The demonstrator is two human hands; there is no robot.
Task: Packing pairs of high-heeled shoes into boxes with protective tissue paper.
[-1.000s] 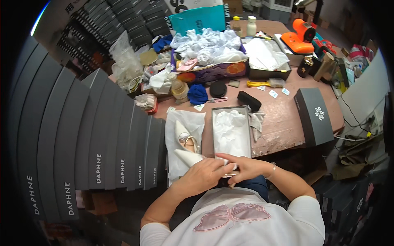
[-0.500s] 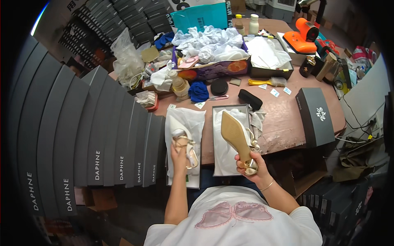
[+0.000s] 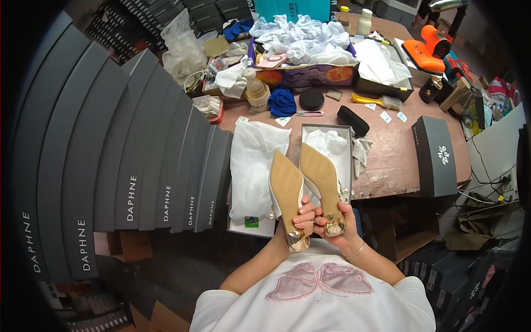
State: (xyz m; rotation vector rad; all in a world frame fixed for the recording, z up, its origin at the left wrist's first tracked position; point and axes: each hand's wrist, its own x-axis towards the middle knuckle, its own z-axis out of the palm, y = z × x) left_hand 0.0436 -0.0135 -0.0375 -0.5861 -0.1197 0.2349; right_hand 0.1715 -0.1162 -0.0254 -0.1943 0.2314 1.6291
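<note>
My left hand [image 3: 301, 217] is closed around the heel end of a pointed shoe [image 3: 287, 182], its tan sole facing up and its gold heel toward me. Beside it, my right hand [image 3: 344, 228] grips a matching shoe [image 3: 319, 170] near its gold heel, also sole up. The two shoes are side by side with toes pointing away from me. Beyond my left hand lies an open shoebox with white tissue paper [image 3: 255, 160] and a small green packet [image 3: 251, 222]. Behind the right shoe is another open shoebox [image 3: 349, 145] lined with white tissue.
Tall stacks of dark grey shoeboxes [image 3: 133, 155] rise at the left. A closed shoebox [image 3: 435, 157] stands at the table's right. Farther back are a blue cloth [image 3: 282, 103], a black case [image 3: 353, 121], a yellow brush [image 3: 377, 100] and a purple box of crumpled tissue [image 3: 310, 77].
My left hand has moved right, out from over the left box, and its shoe is now turned sole up beside the other. The view has shifted slightly.
</note>
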